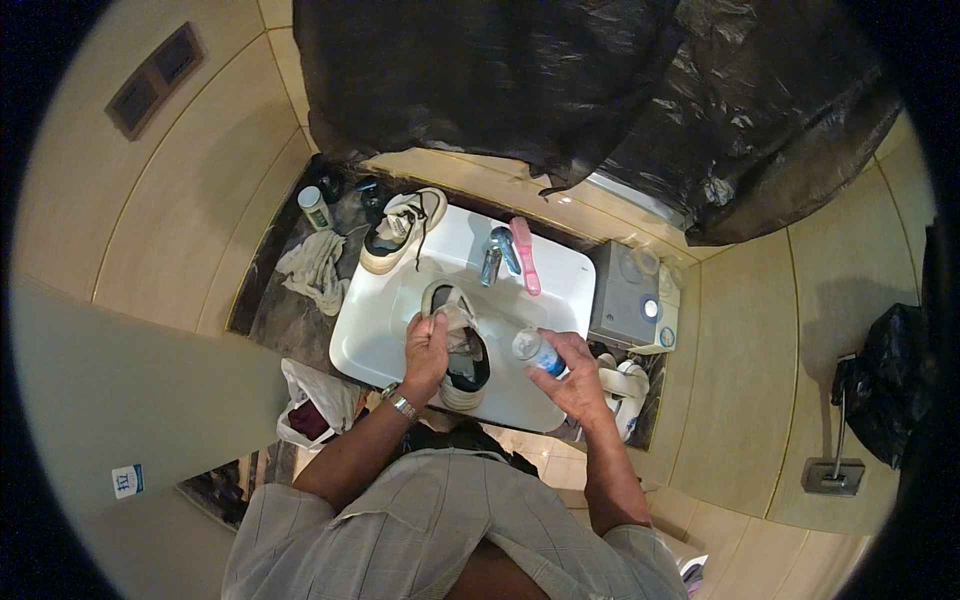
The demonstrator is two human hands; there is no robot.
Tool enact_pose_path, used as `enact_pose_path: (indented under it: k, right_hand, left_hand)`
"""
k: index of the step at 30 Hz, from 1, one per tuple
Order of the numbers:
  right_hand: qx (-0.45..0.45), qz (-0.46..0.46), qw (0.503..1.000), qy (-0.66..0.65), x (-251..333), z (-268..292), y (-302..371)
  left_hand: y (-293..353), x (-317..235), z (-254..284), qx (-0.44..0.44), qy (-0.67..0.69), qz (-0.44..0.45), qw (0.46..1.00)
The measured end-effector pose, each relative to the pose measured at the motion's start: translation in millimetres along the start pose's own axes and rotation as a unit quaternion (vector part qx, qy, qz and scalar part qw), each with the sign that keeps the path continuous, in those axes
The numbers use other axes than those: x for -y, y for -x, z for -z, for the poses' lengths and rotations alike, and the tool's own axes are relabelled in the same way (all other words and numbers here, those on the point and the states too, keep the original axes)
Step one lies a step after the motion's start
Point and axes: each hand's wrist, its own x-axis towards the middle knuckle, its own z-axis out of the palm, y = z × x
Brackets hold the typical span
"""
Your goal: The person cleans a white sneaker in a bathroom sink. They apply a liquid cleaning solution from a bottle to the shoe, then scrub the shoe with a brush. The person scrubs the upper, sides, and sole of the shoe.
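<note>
Over the white sink [352,340], my left hand [427,355] grips a white shoe [463,395] with a dark lining by its tongue. The shoe's heel points toward me. My right hand [574,378] is wrapped round a small container [540,352] with a whitish top and a blue label, held just right of the shoe. What is inside the container I cannot make out. Another white shoe [405,232], with dark laces and a dark lining, rests on the sink's far left corner. A pink brush [524,257] lies beside the metal faucet [494,256] on the back rim.
Left of the sink, the dark counter holds a crumpled cloth [315,270] and a capped container [314,208]. To the right stand a grey box [622,300] and a white object [627,385]. A white bag [312,400] is below the counter's left side. Black plastic sheeting [480,90] hangs behind.
</note>
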Motion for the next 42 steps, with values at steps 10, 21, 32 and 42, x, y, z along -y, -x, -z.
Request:
enact_pose_path:
  k: [10,21,32,42]
  right_hand:
    - [0.08,0.126,0.981,0.123,64,-12,-10]
    - [0.071,0.123,0.974,0.178,68,-18,-2]
    - [0.061,0.121,0.977,0.164,59,-20,10]
    - [0.046,0.119,0.986,0.108,75,-17,11]
  left_hand:
    - [2,-10,0,-0.006,-0.214,-0.078,0.974]
    - [24,-38,0,-0.018,-0.221,-0.134,0.966]
    - [32,-47,0,0.01,-0.203,-0.16,0.966]
    - [34,-52,1,0.005,-0.205,-0.155,0.966]
